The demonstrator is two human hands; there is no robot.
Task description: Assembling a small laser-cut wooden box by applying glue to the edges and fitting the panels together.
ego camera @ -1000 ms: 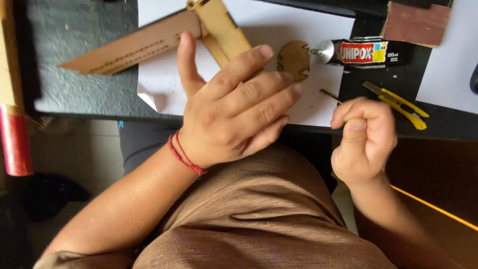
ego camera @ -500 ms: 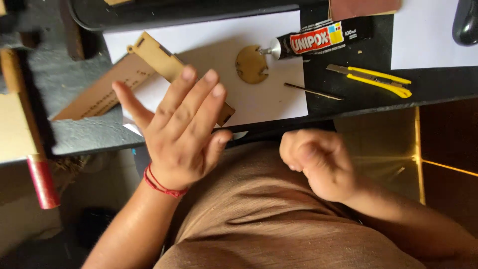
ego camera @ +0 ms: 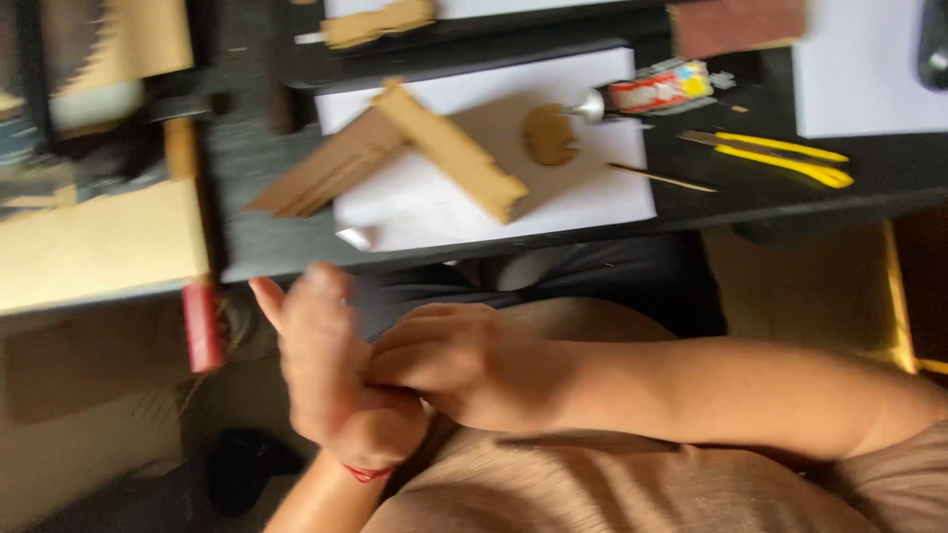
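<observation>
Rubbing right hand (ego camera: 464, 360) with curled fingers against open left hand (ego camera: 321, 360), fingers spread, over lap; best kept clear of the cardboard strip (ego camera: 449, 148) and glue tube (ego camera: 657, 91) on table (ego camera: 247, 197).

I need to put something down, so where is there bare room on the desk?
Bare white sheet below the cardboard strip, and the white sheet at the far right above the yellow knife. Crowded around the glue tube and cardboard disc.

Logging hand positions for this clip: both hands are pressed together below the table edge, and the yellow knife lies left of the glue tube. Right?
Not quite. In the head view the yellow knife lies right of the glue tube, not left. The left hand and right hand do meet below the table edge.
</observation>
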